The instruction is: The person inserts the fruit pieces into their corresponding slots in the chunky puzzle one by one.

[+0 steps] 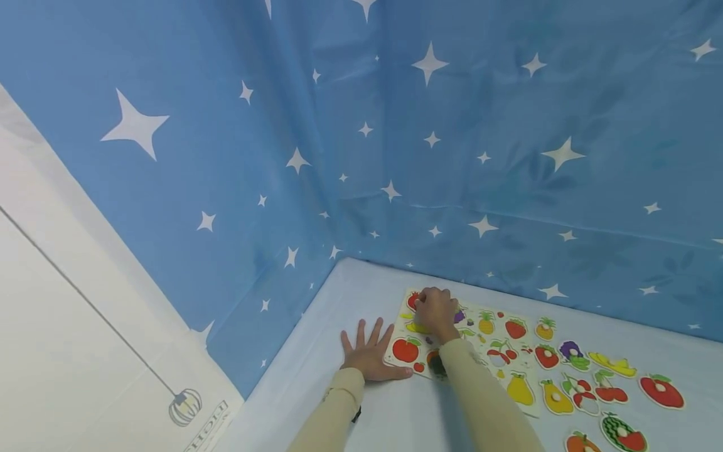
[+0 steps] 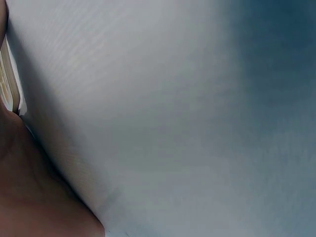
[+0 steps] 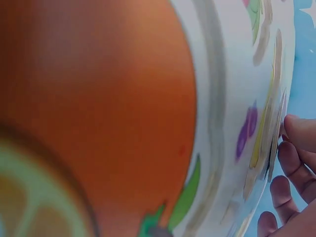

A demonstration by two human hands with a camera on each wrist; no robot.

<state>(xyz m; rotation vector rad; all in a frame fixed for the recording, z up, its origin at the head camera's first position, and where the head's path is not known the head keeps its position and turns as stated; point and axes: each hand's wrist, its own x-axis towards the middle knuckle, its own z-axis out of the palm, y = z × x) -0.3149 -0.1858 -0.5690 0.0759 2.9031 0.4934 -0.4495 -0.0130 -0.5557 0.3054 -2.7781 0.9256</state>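
My left hand (image 1: 369, 359) lies flat on the white table with its fingers spread. Its thumb reaches along the near left corner of a fruit puzzle board (image 1: 400, 329); in the left wrist view only part of this hand (image 2: 39, 182) shows at the edge. Over the board's far left part, my right hand (image 1: 438, 311) has curled fingers and pinches a red fruit puzzle piece (image 1: 413, 301), partly hidden by the hand. Thumb and forefinger meet at the piece's edge in the right wrist view, where a printed orange (image 3: 123, 89) fills the foreground.
Right of the board lie several loose knobbed pieces, among them a pineapple (image 1: 545, 328), a pear (image 1: 558, 398), bananas (image 1: 612, 364), a watermelon (image 1: 623, 433) and a large red fruit (image 1: 662, 392). A blue star-patterned curtain (image 1: 508, 188) stands behind the table and along its left side.
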